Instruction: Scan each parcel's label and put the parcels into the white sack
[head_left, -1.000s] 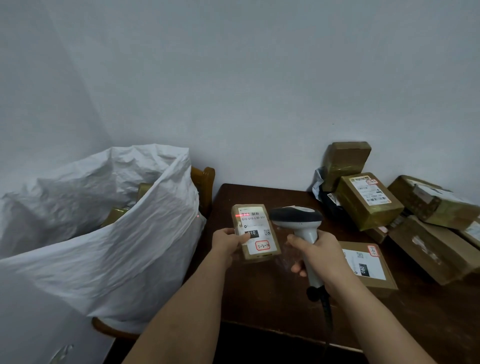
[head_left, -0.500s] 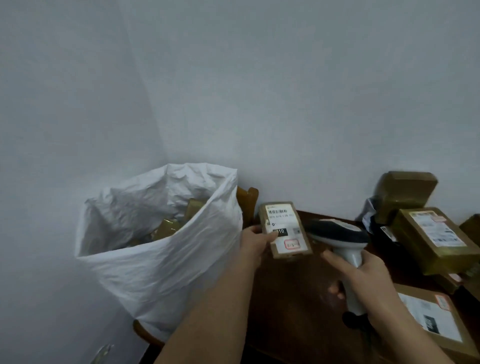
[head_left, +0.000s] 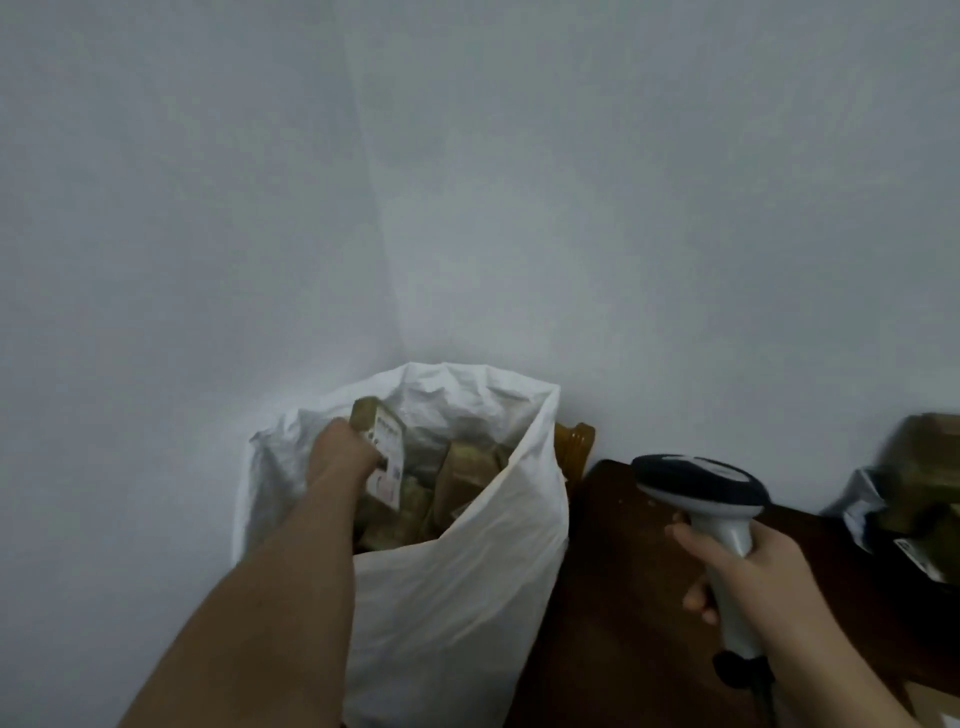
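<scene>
The right hand (head_left: 748, 566) curls round the scanner (head_left: 719, 506) over the dark tabletop (head_left: 623, 597). Further off, the left hand (head_left: 340, 449) grips a labelled parcel (head_left: 382, 449) inside the mouth of the white sack (head_left: 457, 597), above other parcels (head_left: 467, 475). Released carelessly, it could catch the slack rim and tip out.

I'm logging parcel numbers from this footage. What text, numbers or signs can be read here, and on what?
Label on the parcel the left hand grips over the white sack: printed lines and a code patch, too blurred to read.
Label on the parcel at the right edge: too blurred to read.
Scanner in the right hand: no readable marking.
Nothing legible.
</scene>
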